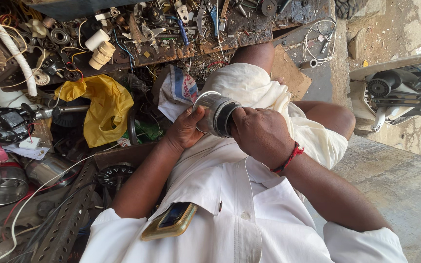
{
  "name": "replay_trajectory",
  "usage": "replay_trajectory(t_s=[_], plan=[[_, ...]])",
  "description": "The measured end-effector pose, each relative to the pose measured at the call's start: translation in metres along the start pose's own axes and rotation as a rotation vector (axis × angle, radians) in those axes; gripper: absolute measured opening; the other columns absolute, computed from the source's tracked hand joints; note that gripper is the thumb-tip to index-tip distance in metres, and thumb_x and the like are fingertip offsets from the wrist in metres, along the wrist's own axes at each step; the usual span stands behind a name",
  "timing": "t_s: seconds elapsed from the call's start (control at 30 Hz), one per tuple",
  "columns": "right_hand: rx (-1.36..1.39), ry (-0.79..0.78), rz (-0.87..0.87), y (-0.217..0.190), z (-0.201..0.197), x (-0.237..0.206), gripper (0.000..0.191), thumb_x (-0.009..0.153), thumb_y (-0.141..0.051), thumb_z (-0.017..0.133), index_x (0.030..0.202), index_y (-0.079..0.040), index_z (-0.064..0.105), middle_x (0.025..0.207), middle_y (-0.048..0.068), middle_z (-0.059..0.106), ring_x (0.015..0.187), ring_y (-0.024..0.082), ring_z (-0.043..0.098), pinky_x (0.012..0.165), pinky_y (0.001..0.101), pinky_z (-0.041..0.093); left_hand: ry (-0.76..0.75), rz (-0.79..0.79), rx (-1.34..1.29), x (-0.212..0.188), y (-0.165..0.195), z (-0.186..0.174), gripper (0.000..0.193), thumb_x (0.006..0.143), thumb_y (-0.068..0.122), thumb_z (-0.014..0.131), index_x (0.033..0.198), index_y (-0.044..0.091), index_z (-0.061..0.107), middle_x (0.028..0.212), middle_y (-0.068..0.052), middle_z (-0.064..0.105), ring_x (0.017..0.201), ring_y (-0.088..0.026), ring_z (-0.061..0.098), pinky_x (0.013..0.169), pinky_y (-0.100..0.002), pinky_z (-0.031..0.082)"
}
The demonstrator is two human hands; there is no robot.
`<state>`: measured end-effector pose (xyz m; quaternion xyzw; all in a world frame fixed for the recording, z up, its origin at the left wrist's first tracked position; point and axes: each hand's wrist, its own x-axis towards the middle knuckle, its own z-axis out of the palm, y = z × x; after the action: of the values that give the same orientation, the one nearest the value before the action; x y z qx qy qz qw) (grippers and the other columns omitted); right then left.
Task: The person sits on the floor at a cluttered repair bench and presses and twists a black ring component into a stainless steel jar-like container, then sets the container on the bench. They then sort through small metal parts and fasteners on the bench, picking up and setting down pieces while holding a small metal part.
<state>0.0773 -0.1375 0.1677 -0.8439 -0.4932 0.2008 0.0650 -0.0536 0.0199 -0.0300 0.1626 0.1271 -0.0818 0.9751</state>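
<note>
Peeking from one white shirt pocket at six o'clock is one phone (170, 220) in a tan case. Above it, at centre, the left hand (183, 130) cups and the right hand (261, 134) grips one shiny metal jar (214, 113). At ten o'clock lies one yellow plastic bag (104, 108); beside it, one white printed pouch (180, 90).

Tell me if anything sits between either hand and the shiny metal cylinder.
Nothing visible does. The left hand grips the shiny metal cylinder with a dark band directly from one side, and the right hand presses straight against its dark-banded end. The cream cloth lies behind it, not between.
</note>
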Motion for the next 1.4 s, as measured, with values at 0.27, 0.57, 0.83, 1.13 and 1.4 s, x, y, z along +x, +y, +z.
replay_trajectory(t_s=[0.27, 0.57, 0.83, 1.13, 1.4], plan=[[-0.025, -0.052, 0.051, 0.0, 0.009, -0.005, 0.023, 0.091, -0.025, 0.065, 0.092, -0.003, 0.058, 0.079, 0.015, 0.071, 0.073, 0.036, 0.07, 0.063, 0.0474, 0.055, 0.025, -0.006, 0.01, -0.001, -0.001, 0.001, 0.058, 0.094, 0.041, 0.077, 0.134, 0.003, 0.058, 0.123, -0.006, 0.07, 0.117, -0.018, 0.066, 0.106, -0.037, 0.051], [0.033, -0.004, 0.116, 0.0, 0.019, -0.012, 0.02, 0.091, -0.023, 0.064, 0.093, -0.003, 0.058, 0.08, 0.015, 0.07, 0.073, 0.036, 0.07, 0.063, 0.0478, 0.055, 0.052, -0.006, 0.017, 0.0, -0.007, 0.002, 0.053, 0.095, 0.041, 0.078, 0.127, 0.002, 0.064, 0.119, -0.008, 0.072, 0.113, -0.019, 0.068, 0.103, -0.037, 0.053], [0.145, 0.07, 0.15, -0.004, 0.022, -0.014, 0.026, 0.095, -0.029, 0.066, 0.086, -0.006, 0.06, 0.079, 0.014, 0.07, 0.071, 0.037, 0.069, 0.061, 0.0488, 0.054, 0.027, 0.056, 0.015, 0.002, -0.007, 0.002, 0.052, 0.095, 0.038, 0.078, 0.13, 0.004, 0.061, 0.117, -0.005, 0.072, 0.111, -0.016, 0.068, 0.101, -0.034, 0.053], [0.319, 0.129, 0.099, 0.007, 0.013, -0.015, 0.02, 0.091, -0.025, 0.071, 0.095, -0.005, 0.067, 0.085, 0.014, 0.072, 0.073, 0.036, 0.07, 0.063, 0.0465, 0.055, 0.024, 0.048, -0.013, 0.0, -0.008, -0.005, 0.053, 0.097, 0.036, 0.077, 0.134, 0.003, 0.059, 0.123, -0.007, 0.071, 0.116, -0.02, 0.067, 0.105, -0.038, 0.052], [0.934, 0.153, 0.15, 0.041, 0.035, -0.033, 0.018, 0.095, -0.01, 0.077, 0.11, -0.002, 0.07, 0.087, 0.006, 0.075, 0.074, 0.009, 0.066, 0.068, 0.0248, 0.055, 0.035, 0.051, -0.052, -0.001, -0.001, 0.005, 0.058, 0.095, 0.037, 0.078, 0.137, 0.003, 0.058, 0.129, -0.008, 0.069, 0.122, -0.021, 0.065, 0.11, -0.04, 0.05]])
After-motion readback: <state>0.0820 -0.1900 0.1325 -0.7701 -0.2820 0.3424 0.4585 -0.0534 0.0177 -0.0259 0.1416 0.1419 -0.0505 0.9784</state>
